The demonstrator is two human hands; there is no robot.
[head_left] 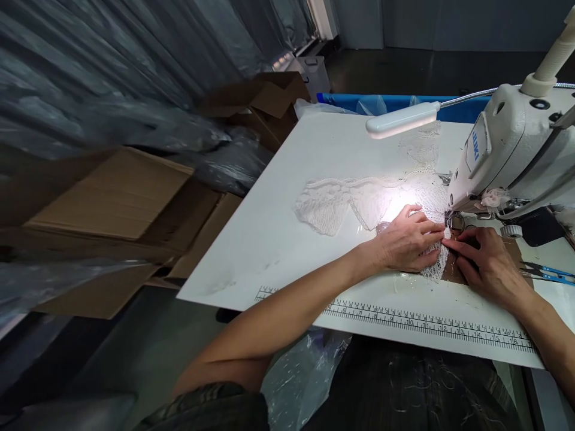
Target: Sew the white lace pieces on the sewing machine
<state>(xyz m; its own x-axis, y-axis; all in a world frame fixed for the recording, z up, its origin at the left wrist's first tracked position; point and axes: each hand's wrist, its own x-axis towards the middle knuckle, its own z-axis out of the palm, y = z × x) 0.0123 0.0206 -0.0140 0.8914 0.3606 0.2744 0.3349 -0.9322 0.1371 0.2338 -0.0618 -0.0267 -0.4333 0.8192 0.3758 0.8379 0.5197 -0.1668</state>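
White lace fabric (341, 200) lies spread on the white sewing table (278, 233) and runs under the presser foot (450, 222) of a white sewing machine (507, 149). My left hand (406, 242) rests on the lace just left of the foot, fingers together and pressing a small fold of it at the needle. My right hand (487, 263) lies beside it on the right, fingers pinching the same lace edge in front of the foot.
A gooseneck lamp (402, 120) shines over the lace. A printed ruler (426, 323) runs along the table's front edge. Blue-handled snips (550, 274) lie at the right. Cardboard boxes (126, 203) and plastic sheeting (90, 66) stand to the left.
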